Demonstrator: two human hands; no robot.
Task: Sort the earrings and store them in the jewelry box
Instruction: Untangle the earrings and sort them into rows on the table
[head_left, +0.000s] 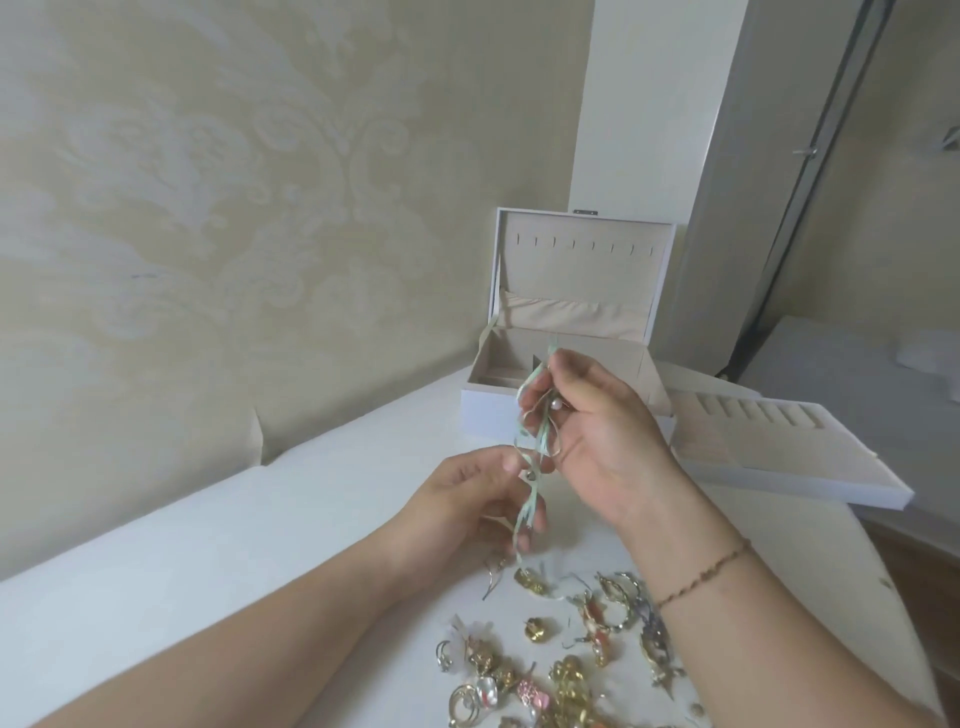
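Both hands are up over the white bench. The right hand pinches the top of a pale green ribbon earring, a pearl showing at its fingers. The left hand has its fingers curled around the ribbon's lower strands. A heap of gold earrings lies on the bench beneath the wrists. Beyond, the jewelry box stands with its lid raised, its lift-out tray just beside it on the right.
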